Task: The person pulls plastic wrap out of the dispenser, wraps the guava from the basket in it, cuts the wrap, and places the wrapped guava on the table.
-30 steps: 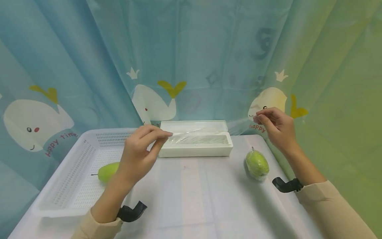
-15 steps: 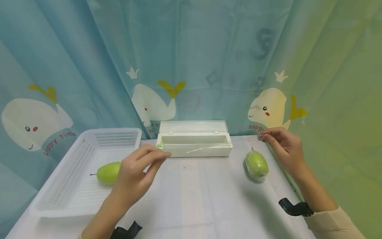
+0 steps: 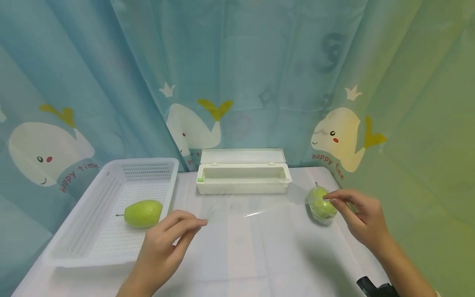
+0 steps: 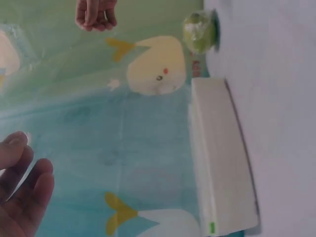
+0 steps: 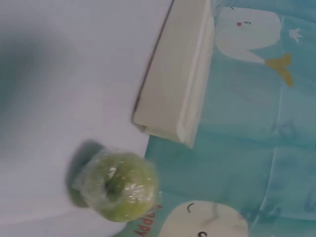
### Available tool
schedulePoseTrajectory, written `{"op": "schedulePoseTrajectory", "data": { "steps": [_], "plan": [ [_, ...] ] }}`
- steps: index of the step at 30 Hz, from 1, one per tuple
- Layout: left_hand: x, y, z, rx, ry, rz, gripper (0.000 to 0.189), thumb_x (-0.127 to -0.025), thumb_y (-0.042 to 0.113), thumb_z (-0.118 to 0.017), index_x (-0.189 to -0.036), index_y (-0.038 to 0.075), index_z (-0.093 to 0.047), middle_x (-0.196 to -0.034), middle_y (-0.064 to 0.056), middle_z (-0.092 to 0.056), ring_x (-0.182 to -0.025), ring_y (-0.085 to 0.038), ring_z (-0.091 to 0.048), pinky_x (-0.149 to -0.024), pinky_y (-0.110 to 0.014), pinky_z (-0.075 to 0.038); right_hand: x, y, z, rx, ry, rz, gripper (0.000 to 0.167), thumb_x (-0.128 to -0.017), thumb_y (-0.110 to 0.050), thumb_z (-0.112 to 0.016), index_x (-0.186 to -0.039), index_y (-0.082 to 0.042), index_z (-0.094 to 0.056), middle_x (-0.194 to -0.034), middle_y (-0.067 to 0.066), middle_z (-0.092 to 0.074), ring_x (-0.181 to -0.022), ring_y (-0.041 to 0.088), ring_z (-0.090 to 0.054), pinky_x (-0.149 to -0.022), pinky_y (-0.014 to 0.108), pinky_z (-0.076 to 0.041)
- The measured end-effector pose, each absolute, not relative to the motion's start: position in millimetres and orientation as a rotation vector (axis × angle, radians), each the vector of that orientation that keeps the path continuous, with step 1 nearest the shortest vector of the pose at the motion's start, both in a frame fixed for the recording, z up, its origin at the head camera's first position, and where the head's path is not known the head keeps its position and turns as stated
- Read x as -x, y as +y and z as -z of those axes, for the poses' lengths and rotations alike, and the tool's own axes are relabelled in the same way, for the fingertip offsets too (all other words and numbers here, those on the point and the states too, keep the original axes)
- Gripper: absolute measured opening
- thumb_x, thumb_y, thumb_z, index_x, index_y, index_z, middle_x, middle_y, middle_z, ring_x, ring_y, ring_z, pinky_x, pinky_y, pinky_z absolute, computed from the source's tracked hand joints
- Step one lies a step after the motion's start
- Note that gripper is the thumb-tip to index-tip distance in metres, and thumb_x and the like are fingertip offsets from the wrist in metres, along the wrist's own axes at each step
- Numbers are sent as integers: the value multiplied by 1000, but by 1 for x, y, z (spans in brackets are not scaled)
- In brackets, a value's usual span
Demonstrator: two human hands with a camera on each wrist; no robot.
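Observation:
A thin clear sheet of cling film (image 3: 254, 214) is stretched between both hands above the table, showing mainly as a bright streak. My left hand (image 3: 165, 241) pinches its left side between thumb and fingertips, near the basket's right side. At the right, my right hand (image 3: 358, 214) pinches the other side and partly overlaps a film-wrapped green pear (image 3: 320, 206) in the head view. Behind the sheet stands a white cling film dispenser box (image 3: 243, 188), its lid raised. The right wrist view shows the wrapped pear (image 5: 123, 187) close up, but not the hand.
A white perforated basket (image 3: 85, 260) stands at the left with one unwrapped green pear (image 3: 142, 213) in it. The blue-green curtain (image 3: 245, 82) with printed whales hangs right behind the table (image 3: 241, 264).
Both hands have come down and back from the dispenser box, drawing the cling film forward over the table. The right hand has dropped beside the wrapped pear. Box and pears stay in place.

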State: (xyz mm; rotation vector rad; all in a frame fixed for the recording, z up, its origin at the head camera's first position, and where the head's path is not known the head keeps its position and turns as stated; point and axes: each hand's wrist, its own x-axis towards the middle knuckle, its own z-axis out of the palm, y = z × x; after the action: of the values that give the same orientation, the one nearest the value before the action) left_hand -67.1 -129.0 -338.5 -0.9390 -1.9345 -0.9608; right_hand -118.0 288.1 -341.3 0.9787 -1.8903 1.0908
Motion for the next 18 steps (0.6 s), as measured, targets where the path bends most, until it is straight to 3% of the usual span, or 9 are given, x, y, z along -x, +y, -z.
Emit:
{"op": "schedulePoseTrajectory", "data": {
  "steps": [10,18],
  "plan": [
    [56,-137,367,985,-1942,1000,20,-103,19,-56,-104,12,-74,-90,2,-66,-76,-5,-59,-67,-12,-47,104,288,363,-1028,-1905,-1080,5,-90,4,-68,-90,4,-73,-84,7,-73,-84,5,-67,-83,11,-50],
    [49,-141,386,973,-1920,1007,26,-104,20,-55,-95,6,-74,-84,1,-63,-74,-5,-58,-63,-13,-48,90,281,376,-1096,-1880,-1139,5,-88,4,-70,-92,5,-72,-88,7,-73,-88,6,-67,-86,13,-50]
  ]
}}
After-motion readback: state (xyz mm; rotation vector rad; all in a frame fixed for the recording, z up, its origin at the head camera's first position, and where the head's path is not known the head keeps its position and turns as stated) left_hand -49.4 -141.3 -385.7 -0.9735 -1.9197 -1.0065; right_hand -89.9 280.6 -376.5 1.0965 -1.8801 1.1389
